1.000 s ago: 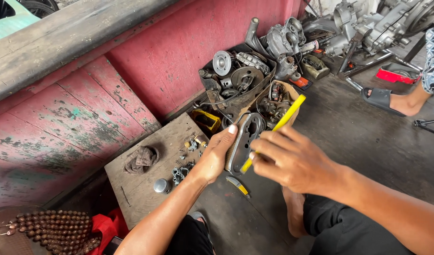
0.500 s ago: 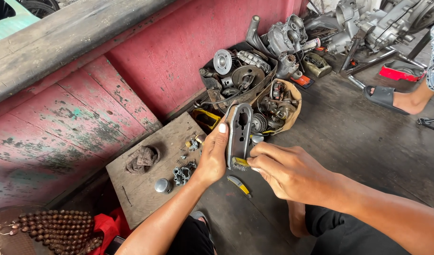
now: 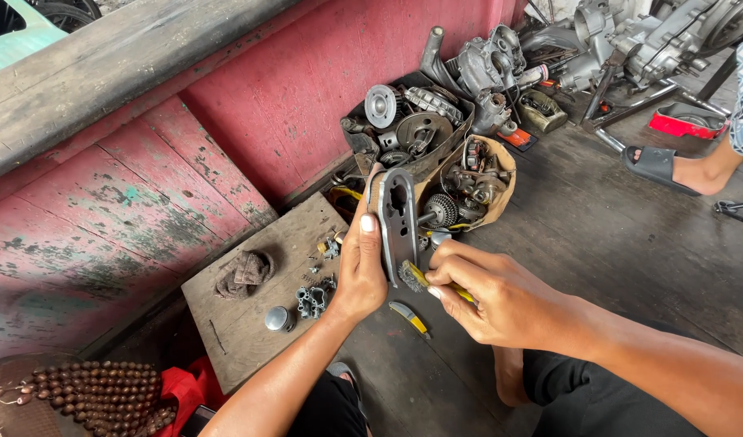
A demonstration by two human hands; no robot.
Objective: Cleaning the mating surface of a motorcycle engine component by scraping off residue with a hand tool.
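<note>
Grey metal, long and flat with slots cut through it, the engine part [image 3: 398, 220] stands upright in the left hand [image 3: 360, 271], which is closed around its lower left edge with the thumb lying up along the front. The part rises above that hand's fingertips, its rounded top reaching level with the boxes behind it. Just to the right, the right hand [image 3: 493, 293] is pinched shut on a yellow-handled brush [image 3: 424, 279], whose bristled head touches the lower right edge of the part, so the part sits between the two hands, the left gripping it and the right meeting it only through the brush.

Below the hands a small yellow tool [image 3: 409, 316] lies on the dark concrete floor [image 3: 598, 226]. To the left a worn wooden board [image 3: 250, 324] serves as the surface, carrying a crumpled brown rag [image 3: 244, 273], a round metal cap [image 3: 278, 318] and a cluster of small metal fittings [image 3: 313, 298]. Behind the part, a dark box [image 3: 408, 121] and a brown cardboard box [image 3: 481, 182] are both filled with gears and engine pieces, set against a red painted wall [image 3: 323, 73]. Further right, more engine casings [image 3: 630, 40] are on the floor, and another person's foot in a dark sandal [image 3: 659, 166] rests nearby. A string of brown wooden beads [image 3: 96, 396] lies at the lower left.
</note>
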